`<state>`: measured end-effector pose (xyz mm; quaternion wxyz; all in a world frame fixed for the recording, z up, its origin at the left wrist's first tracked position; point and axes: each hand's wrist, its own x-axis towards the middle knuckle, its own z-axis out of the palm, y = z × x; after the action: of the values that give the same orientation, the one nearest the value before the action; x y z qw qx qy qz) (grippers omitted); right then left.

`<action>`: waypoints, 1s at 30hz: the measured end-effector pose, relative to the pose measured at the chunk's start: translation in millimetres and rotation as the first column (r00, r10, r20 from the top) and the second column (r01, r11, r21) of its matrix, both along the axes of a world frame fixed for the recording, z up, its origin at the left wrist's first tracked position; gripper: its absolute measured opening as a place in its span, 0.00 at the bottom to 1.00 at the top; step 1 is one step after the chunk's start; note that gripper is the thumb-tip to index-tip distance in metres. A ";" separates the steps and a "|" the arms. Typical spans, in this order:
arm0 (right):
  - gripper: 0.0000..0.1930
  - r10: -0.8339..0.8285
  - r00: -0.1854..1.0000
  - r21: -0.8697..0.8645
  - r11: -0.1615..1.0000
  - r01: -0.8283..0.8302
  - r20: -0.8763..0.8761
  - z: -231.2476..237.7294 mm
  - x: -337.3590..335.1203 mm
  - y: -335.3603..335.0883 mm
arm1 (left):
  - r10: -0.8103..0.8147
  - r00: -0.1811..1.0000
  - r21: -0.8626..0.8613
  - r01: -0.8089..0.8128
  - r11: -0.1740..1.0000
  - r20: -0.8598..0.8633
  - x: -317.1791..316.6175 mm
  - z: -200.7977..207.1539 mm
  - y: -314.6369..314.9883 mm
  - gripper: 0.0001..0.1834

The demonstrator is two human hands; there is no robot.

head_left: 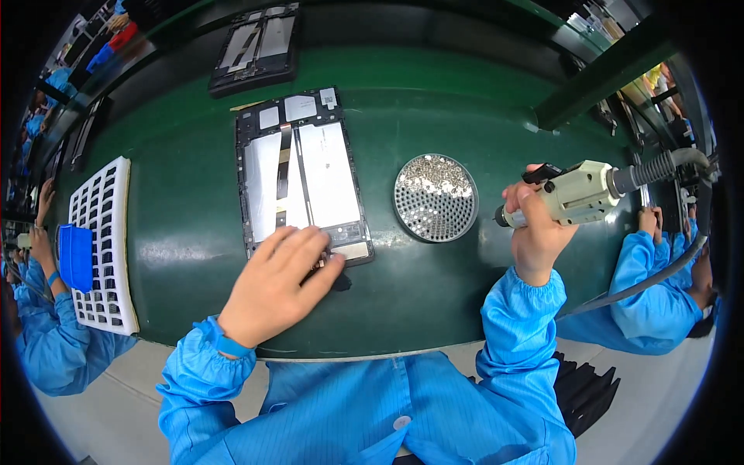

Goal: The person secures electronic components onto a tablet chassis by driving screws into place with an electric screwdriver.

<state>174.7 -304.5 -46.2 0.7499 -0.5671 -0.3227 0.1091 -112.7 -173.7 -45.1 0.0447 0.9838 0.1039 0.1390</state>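
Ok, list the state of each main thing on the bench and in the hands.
Left hand: resting on the near end of the nearer device
Nearer device: lying flat, insides exposed
Farther device: insides exposed
Right hand: closed around the power screwdriver
Power screwdriver: held, tip toward the left
Round dish: partly covered with small metal pieces

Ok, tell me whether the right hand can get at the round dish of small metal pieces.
Likely yes: the right hand, holding a power screwdriver, is just right of the round dish, with nothing visible standing between them.
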 end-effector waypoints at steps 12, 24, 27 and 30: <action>0.14 0.016 1.000 -0.010 1.000 -0.016 -0.005 -2.7 -0.2 -2.8 | 0.031 0.981 0.023 -0.036 0.999 0.191 28.5 -21.7 -16.0 0.18; 0.15 0.015 0.997 -0.039 0.999 -0.012 0.074 2.2 1.5 3.6 | 0.039 0.993 0.121 -0.053 0.991 0.116 28.8 -24.5 -20.5 0.19; 0.16 0.269 0.963 0.108 0.956 -0.271 0.037 5.7 -2.5 6.4 | -0.117 0.993 0.001 0.117 0.993 0.032 21.5 -11.8 0.5 0.20; 0.18 0.369 0.927 0.114 0.921 -0.374 0.062 13.1 -18.3 19.6 | -0.228 0.974 -0.012 0.228 0.974 0.002 22.5 -11.2 18.6 0.21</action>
<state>156.4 -285.0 -33.1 0.7429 -0.4501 -0.4451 0.2178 -90.2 -155.1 -56.3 0.0663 0.9889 -0.0088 0.1324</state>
